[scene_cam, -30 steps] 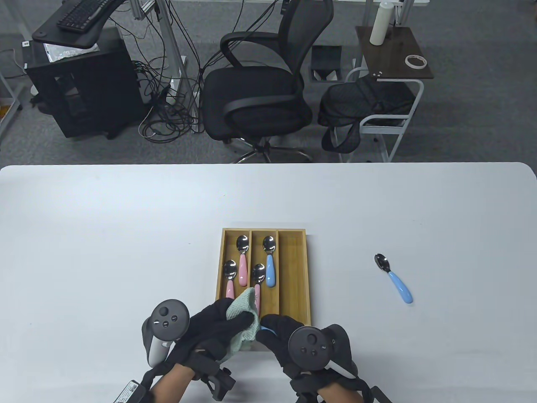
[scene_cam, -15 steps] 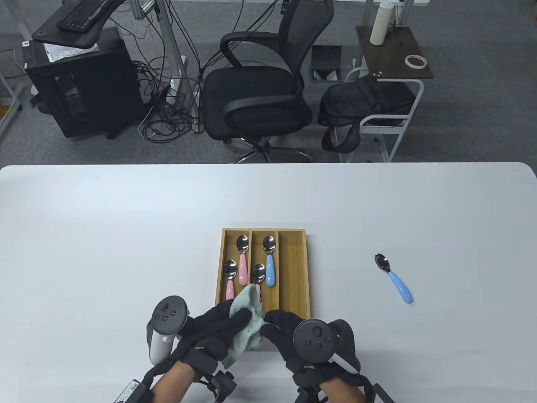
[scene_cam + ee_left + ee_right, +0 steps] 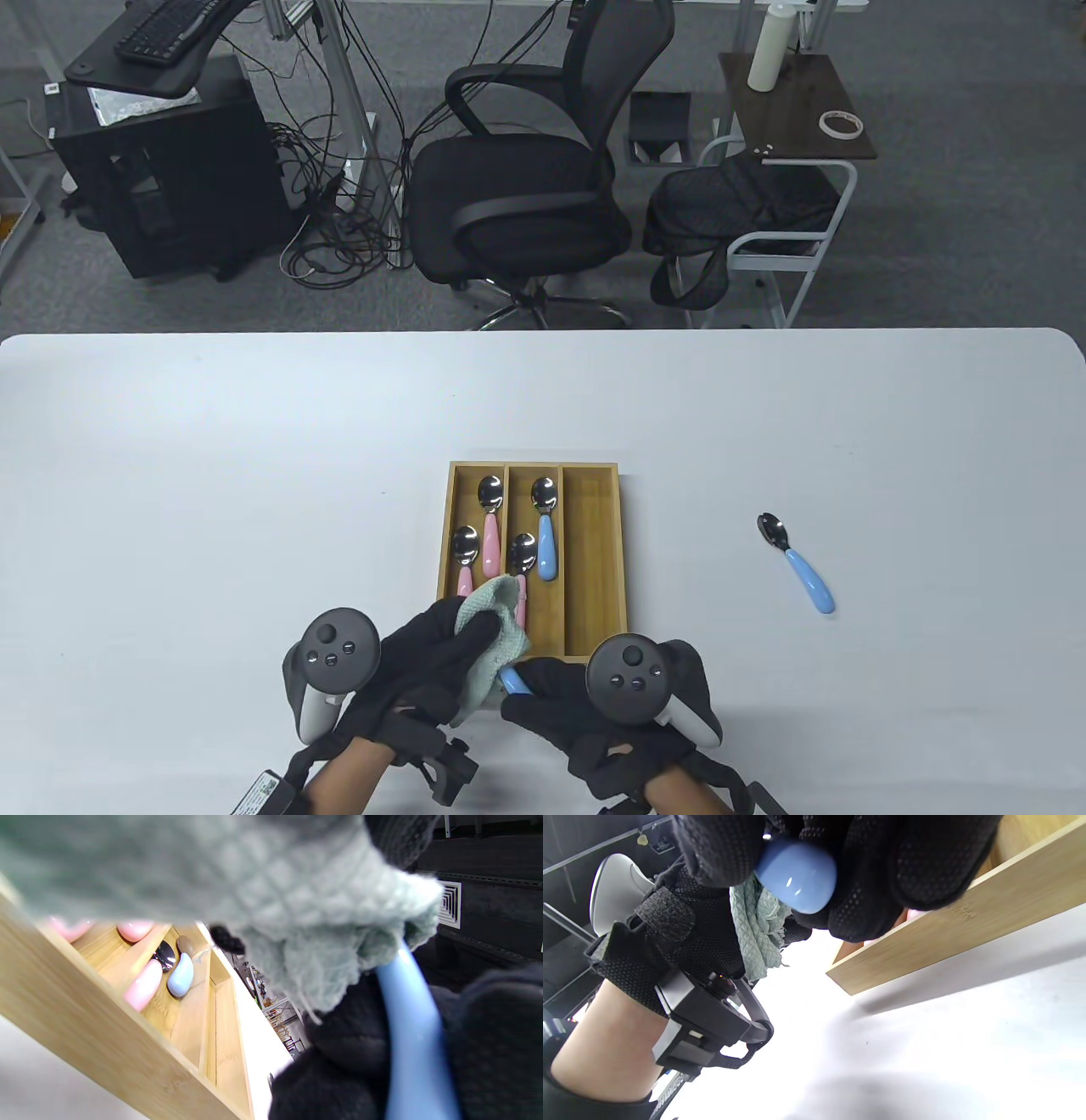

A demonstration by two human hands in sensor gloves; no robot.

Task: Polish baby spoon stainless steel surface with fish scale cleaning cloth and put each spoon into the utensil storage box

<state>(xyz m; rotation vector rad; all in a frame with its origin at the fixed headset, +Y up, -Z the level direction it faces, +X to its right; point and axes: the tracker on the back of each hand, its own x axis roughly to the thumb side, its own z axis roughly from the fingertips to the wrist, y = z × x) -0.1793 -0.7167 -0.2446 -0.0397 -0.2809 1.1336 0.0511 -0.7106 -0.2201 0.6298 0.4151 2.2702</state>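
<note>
My left hand [image 3: 441, 649] grips the pale green cleaning cloth [image 3: 492, 641] [image 3: 297, 899] [image 3: 755, 929], wrapped round the bowl end of a blue-handled spoon [image 3: 512, 681] [image 3: 413, 1043] [image 3: 796, 874]. My right hand [image 3: 551, 688] holds that spoon by its blue handle, just in front of the wooden storage box [image 3: 594, 543] [image 3: 106, 1043] [image 3: 950, 925]. The bowl is hidden under the cloth. In the box lie three pink-handled spoons [image 3: 490, 543] and one blue-handled spoon [image 3: 545, 543]. Another blue-handled spoon [image 3: 797, 562] lies on the table to the right.
The box's right compartment [image 3: 594, 560] holds nothing. The white table [image 3: 212, 475] stretches wide on both sides. Beyond its far edge stand an office chair [image 3: 517, 187] and a small side table [image 3: 797, 110].
My right hand has drawn back toward me and left, and the spoon's blue handle now shows between the hands. The left hand shifted slightly left with the cloth.
</note>
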